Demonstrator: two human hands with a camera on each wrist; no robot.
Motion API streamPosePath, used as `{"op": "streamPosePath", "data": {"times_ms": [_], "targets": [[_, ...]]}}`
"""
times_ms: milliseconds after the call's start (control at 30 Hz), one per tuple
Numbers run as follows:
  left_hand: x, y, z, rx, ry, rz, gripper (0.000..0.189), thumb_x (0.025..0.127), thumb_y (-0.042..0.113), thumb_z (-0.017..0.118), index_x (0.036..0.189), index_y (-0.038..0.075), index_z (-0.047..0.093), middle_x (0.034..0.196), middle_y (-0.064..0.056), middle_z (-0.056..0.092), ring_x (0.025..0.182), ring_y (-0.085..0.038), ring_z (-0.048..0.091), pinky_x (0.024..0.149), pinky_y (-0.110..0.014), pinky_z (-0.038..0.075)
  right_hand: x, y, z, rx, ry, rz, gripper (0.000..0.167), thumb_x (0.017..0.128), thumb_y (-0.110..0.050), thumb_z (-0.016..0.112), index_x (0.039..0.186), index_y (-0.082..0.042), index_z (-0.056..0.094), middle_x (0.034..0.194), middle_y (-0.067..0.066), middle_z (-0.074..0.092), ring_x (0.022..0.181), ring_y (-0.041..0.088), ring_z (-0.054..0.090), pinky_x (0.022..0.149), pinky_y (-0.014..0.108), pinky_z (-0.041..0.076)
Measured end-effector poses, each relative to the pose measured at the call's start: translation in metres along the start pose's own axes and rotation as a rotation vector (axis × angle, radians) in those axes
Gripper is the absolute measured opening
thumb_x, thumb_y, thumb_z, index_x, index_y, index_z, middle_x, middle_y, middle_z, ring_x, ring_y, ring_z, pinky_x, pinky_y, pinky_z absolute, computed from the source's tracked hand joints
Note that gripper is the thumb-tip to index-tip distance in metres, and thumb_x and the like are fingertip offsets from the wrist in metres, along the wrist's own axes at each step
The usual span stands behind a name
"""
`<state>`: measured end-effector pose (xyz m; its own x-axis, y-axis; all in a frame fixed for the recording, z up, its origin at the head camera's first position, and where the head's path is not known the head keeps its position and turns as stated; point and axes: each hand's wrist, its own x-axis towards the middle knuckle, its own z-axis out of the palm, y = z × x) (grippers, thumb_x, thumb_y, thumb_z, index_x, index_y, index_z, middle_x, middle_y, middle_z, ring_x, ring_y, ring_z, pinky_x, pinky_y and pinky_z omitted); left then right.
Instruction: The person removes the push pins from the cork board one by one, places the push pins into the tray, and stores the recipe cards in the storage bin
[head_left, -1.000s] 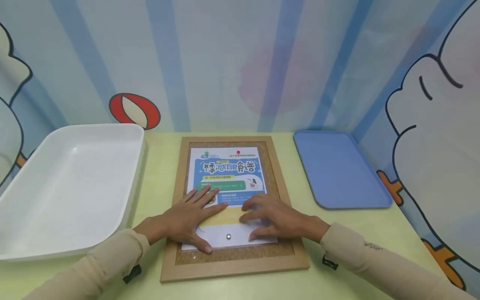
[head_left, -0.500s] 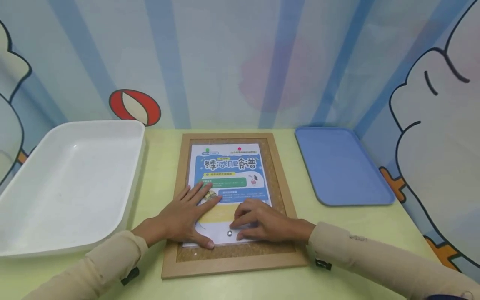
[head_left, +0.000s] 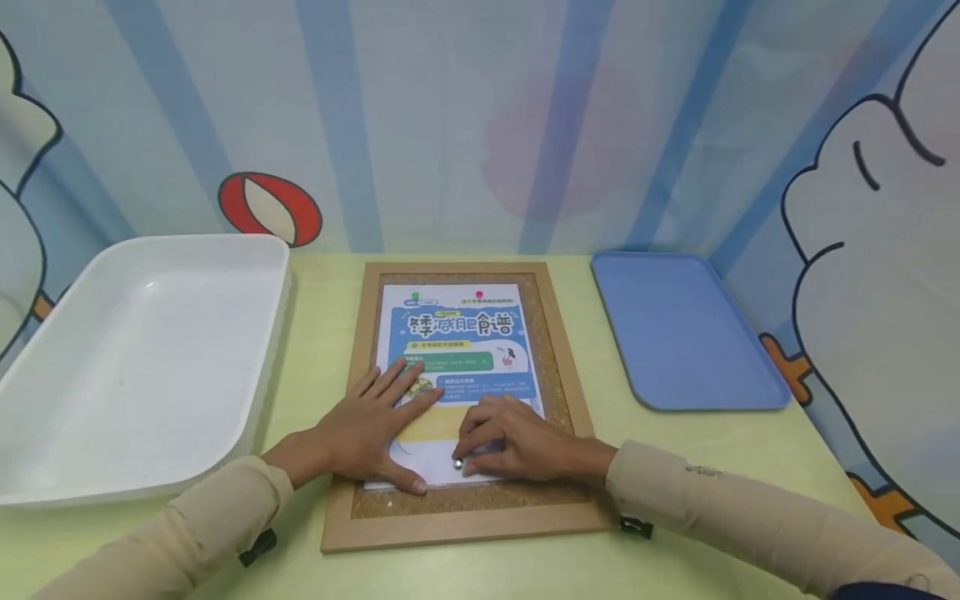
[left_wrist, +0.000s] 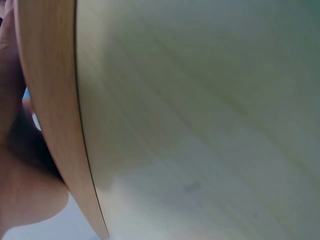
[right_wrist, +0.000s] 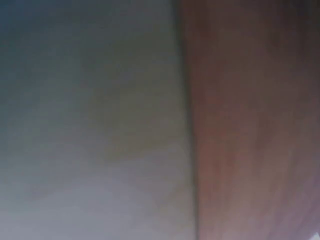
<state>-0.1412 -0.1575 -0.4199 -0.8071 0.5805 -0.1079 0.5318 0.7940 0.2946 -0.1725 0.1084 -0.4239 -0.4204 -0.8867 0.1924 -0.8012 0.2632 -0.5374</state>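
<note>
A printed sheet (head_left: pixel 465 323) lies on a cork board (head_left: pixel 480 502) with a wooden frame (head_left: pixel 450 533). A green pushpin (head_left: pixel 416 297) and a red pushpin (head_left: pixel 479 294) sit at its top edge. My left hand (head_left: pixel 367 429) rests flat on the sheet's lower left, fingers spread. With thumb and index finger my right hand (head_left: pixel 517 437) pinches a small silver pushpin (head_left: pixel 458 463) near the sheet's bottom middle. The left wrist view shows the frame's edge (left_wrist: pixel 55 80) and part of the hand; the right wrist view, blurred, shows only frame and table.
A large white tray (head_left: pixel 258 367) stands at the left of the pale green table (head_left: pixel 637 533). On the right lies a flat blue tray (head_left: pixel 682 333). A printed cloth wall (head_left: pixel 450 125) rises behind the table.
My right hand has moved left and down, and its thumb and index finger have closed on the silver pushpin. The left hand has stayed nearly still, flat on the sheet.
</note>
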Motion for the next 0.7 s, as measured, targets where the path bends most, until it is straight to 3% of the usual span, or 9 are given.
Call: {"op": "streamPosePath", "data": {"times_ms": [367, 700], "targets": [[0.0007, 0.0024, -0.0040, 0.023, -0.011, -0.011, 0.115, 0.070, 0.080, 0.068, 0.159, 0.021, 0.027, 0.168, -0.018, 0.009, 0.155, -0.043, 0.003, 0.122, -0.064, 0.007, 0.0048, -0.0028, -0.0007, 0.006, -0.018, 0.042, 0.016, 0.088, -0.031, 0.076, 0.102, -0.024, 0.080, 0.099, -0.011, 0.069, 0.094, 0.004, 0.055, 0.085, 0.023, 0.042], [-0.0001, 0.0029, -0.0033, 0.017, 0.005, 0.004, 0.114, 0.070, 0.079, 0.068, 0.158, 0.019, 0.029, 0.167, -0.020, 0.012, 0.155, -0.044, 0.005, 0.121, -0.066, 0.008, 0.0059, -0.0024, 0.0010, 0.023, -0.031, 0.013, 0.014, 0.090, -0.028, 0.074, 0.101, -0.024, 0.080, 0.097, -0.013, 0.070, 0.091, 0.002, 0.051, 0.083, 0.022, 0.036]]}}
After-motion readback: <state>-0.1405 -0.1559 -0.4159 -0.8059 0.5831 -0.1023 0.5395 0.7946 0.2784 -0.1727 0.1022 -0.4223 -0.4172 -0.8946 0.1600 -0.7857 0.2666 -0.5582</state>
